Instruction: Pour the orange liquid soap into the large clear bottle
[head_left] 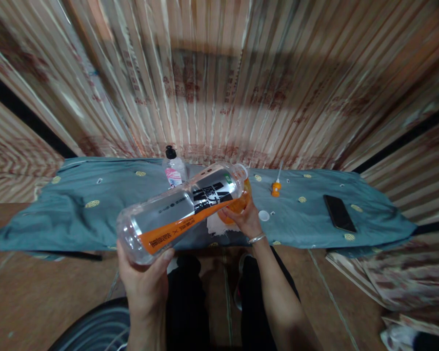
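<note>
Clear, orange-labelled bottle (pixel 183 209), uncapped, tilted nearly flat.

Dim, warm indoor light with a broad shadow band across the far wall (pixel 219 63), whose slats streak with motion blur and bend toward the edges.

Striped wall (pixel 219 73), brown tiled floor (pixel 40 292)

We cannot make out the orange container (pixel 237 204); our bottle (pixel 183 207) and right hand (pixel 246 218) cover most of it. The bottle's label print is too small to read. The wall stacks are blurred.
</note>
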The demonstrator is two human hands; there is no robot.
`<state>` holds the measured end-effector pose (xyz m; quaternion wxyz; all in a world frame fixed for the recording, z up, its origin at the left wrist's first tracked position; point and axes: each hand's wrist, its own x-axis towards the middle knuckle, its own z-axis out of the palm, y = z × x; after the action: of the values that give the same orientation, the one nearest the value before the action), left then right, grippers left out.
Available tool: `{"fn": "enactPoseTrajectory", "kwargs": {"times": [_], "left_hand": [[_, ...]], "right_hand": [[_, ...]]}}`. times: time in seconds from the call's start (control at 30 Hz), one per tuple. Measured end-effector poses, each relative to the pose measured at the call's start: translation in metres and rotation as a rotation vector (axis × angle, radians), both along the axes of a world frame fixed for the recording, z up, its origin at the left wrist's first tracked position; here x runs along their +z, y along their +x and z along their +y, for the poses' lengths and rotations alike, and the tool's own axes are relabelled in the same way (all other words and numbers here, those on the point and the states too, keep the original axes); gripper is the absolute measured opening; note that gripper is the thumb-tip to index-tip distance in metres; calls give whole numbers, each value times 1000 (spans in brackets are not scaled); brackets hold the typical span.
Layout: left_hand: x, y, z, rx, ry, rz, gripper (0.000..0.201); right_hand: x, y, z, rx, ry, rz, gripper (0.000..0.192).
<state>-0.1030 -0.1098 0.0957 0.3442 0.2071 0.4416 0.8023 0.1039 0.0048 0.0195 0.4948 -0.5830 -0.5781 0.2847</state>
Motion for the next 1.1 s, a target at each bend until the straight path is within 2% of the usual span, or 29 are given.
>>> {"fn": "enactPoseTrajectory", "kwargs": {"times": [0.2, 0.87, 1.1], "left_hand": [[-1, 0, 1, 20, -12, 3, 84], [0, 0, 1, 6, -3, 44, 79], [0, 1, 1, 7, 2, 33, 80]], "right_hand": [[0, 0, 0, 8, 24, 21, 75], [0, 0, 0, 14, 6, 40, 72], [-3, 2, 1, 30, 25, 47, 78]]}}
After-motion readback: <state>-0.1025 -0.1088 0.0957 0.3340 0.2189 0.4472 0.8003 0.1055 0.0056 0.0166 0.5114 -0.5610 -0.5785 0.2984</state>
